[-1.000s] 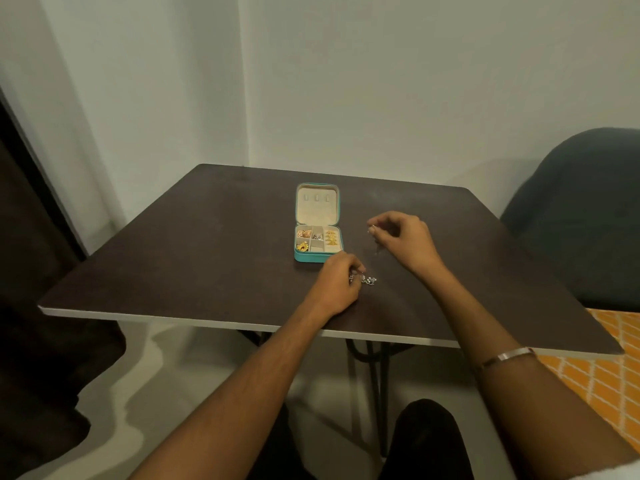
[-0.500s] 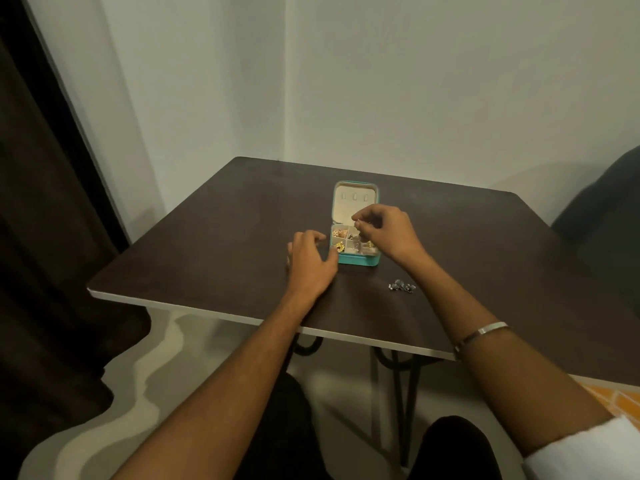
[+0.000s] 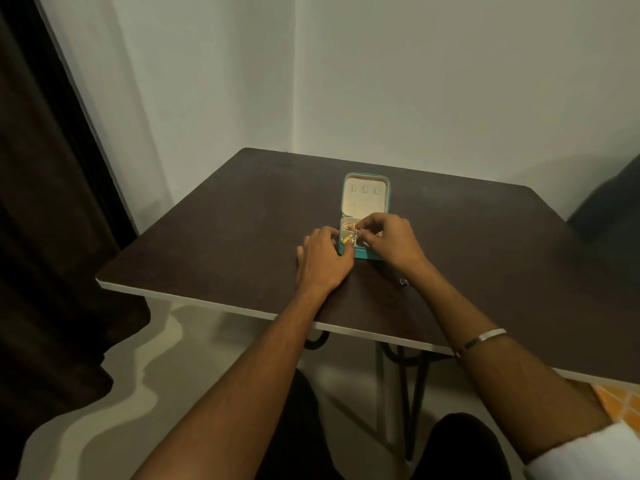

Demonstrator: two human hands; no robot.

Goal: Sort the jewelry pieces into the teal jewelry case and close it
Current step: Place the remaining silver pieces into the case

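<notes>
Case: the teal jewelry case [image 3: 364, 253] lies open on the dark table [image 3: 214, 237], about midway between the left and right edges and a little nearer the far edge than the near one.
Lid: the lid [image 3: 365, 195] leans back toward the far edge; its pale lining carries a row of three small tabs.
Compartments: the tray is split into small pale cells; pinkish pieces [image 3: 348, 224] fill the far-left cell, yellow pieces [image 3: 347, 240] the near-left one. The cells on the right are hidden under the right hand.
Right hand: the right hand [image 3: 393, 240] hovers over the right half of the tray, fingers curled, thumb and forefinger pinched together on something small; what it is cannot be told.
Left hand: the left hand [image 3: 323, 259] rests against the case's near-left corner, fingers bent round that corner and gripping it.
Loose piece: a small silvery jewelry piece [image 3: 403, 281] lies on the table, toward the near edge from the case, just beside the right wrist.
Wrist: a silver bangle [image 3: 485, 338] sits on the right forearm.
Surroundings: a dark curtain [image 3: 45, 220] hangs beyond the table's left edge.
</notes>
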